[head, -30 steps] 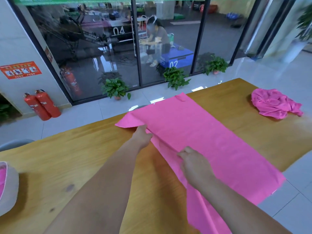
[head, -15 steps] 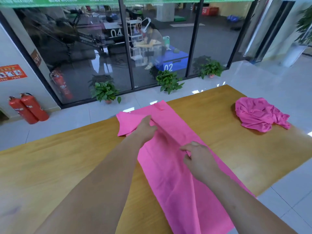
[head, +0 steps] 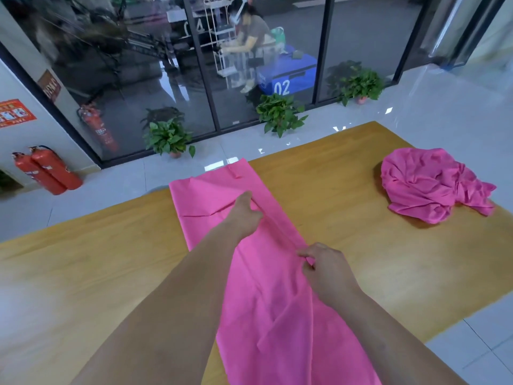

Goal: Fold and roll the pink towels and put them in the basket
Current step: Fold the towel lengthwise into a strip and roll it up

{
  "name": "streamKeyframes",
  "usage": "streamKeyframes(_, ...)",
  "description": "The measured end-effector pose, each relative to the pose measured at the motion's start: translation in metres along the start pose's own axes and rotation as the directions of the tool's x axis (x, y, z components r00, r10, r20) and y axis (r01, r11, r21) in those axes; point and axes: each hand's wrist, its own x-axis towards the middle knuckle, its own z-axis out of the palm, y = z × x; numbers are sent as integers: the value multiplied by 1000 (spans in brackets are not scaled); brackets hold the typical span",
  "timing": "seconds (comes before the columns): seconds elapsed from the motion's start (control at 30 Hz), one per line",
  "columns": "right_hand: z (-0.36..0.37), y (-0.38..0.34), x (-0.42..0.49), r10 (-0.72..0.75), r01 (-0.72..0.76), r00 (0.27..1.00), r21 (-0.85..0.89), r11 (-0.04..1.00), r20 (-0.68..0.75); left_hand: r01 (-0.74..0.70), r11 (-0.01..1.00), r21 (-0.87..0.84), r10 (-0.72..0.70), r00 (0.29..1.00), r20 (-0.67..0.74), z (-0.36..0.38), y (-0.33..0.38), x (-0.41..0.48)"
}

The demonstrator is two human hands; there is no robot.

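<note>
The pink towel (head: 266, 301) lies lengthwise down the middle of the wooden counter (head: 97, 273), doubled over into a long narrow strip that runs from the far edge toward the camera and out of the bottom of the view. Its far end lies flat with a small tag showing, and the near part is creased and rumpled. The left hand (head: 244, 215) is further out on the strip, fingers curled and gripping the folded cloth along its right side. The right hand (head: 327, 273) is nearer the camera, pinching the same right edge between thumb and fingers. Both forearms reach across the cloth. Well apart on the right end of the counter sits a second pink towel (head: 427, 184), crumpled in a heap. Beyond the counter is a pale tiled floor (head: 444, 112) with potted plants (head: 169, 137) along a dark glass wall (head: 361, 37), and two red fire extinguishers (head: 47, 170) stand at the left by a white wall.
</note>
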Motion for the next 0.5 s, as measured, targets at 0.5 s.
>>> streamKeyframes(0.5,23,105,23,242,-209,940,-154,966,240,-131,935,330,44,965,260,105,-51,19)
